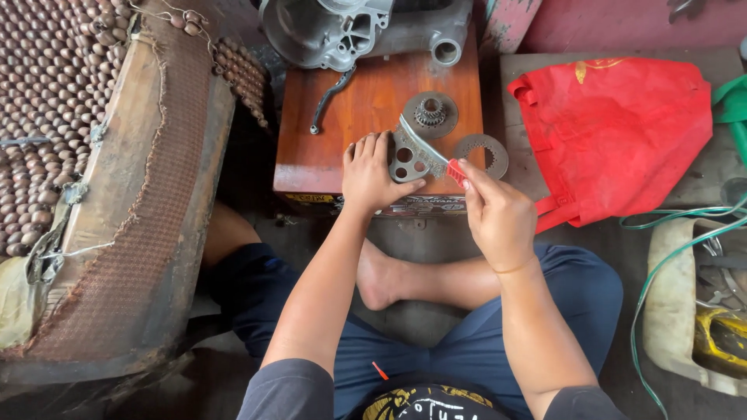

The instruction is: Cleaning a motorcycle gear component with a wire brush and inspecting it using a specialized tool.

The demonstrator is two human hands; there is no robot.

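My left hand (372, 173) presses a flat grey metal plate with round holes (408, 158) down on a reddish wooden box top (366, 101). A thin blade with a red handle (436, 155) is pinched in my right hand (492, 210), and its tip lies across the plate's upper edge. Just beyond the plate sit a round disc with a small toothed gear (430, 113) and a flat friction ring (482, 154). A large grey engine casing (350, 31) rests at the box's far edge, with a curved black lever (331, 97) below it.
A red cloth bag (622, 132) lies to the right on a grey surface. A worn seat with wooden beads (85, 155) fills the left. Green cord (661, 257) and a pale container with tools (700, 311) are at the right. My crossed legs and bare foot (381, 280) are below.
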